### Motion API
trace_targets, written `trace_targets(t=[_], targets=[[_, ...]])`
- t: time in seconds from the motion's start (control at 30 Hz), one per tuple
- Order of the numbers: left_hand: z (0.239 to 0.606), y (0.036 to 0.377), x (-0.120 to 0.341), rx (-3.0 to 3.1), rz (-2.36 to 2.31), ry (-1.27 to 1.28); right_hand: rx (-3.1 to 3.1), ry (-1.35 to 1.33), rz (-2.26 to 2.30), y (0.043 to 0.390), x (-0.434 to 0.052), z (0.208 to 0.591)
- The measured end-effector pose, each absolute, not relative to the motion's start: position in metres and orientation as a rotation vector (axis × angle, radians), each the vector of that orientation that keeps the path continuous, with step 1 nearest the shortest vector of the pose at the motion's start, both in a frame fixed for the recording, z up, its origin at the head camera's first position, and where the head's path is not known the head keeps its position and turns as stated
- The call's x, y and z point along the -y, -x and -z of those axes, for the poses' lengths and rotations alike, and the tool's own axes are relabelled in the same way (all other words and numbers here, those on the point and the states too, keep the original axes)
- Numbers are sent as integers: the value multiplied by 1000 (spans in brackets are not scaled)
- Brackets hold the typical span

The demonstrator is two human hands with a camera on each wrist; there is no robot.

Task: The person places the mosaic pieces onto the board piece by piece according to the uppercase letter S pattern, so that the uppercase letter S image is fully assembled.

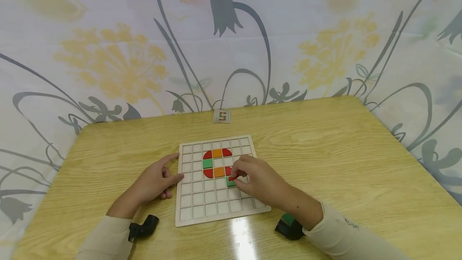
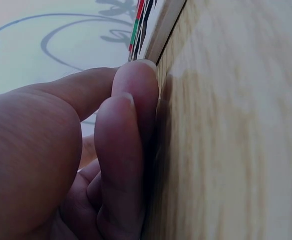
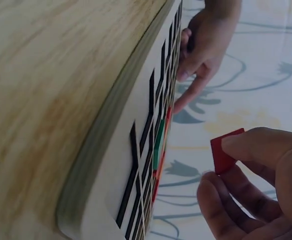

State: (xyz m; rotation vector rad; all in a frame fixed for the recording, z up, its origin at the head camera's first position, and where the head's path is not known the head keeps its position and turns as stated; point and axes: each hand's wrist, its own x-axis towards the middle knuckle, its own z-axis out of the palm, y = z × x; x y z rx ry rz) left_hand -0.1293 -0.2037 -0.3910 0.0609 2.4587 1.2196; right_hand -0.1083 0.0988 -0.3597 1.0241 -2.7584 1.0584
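A white grid board (image 1: 202,208) lies on the wooden table (image 1: 343,159). Red, orange and green tiles (image 1: 217,163) fill cells near its top middle. My right hand (image 1: 234,176) hovers over the board's middle right and pinches a small red tile (image 3: 224,153) between thumb and fingers, just above a green tile (image 1: 230,183). My left hand (image 1: 172,169) rests on the table at the board's left edge, its index finger and thumb touching that edge (image 2: 160,30); the other fingers are curled under.
A small pattern card (image 1: 221,116) stands at the table's far edge against a flower-printed curtain (image 1: 223,31). Black wrist mounts sit near the front edge at left (image 1: 144,228) and right (image 1: 288,226). A glare patch lies in front of the board.
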Motion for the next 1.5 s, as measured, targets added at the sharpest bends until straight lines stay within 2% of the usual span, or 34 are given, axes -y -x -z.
trace_targets(t=[0.73, 1.5], targets=[[391, 129, 205, -2451, -1243, -59, 2976, -1113, -951, 108, -95, 371], [392, 131, 205, -2457, -1227, -66, 2912, -1366, -656, 113, -105, 366]])
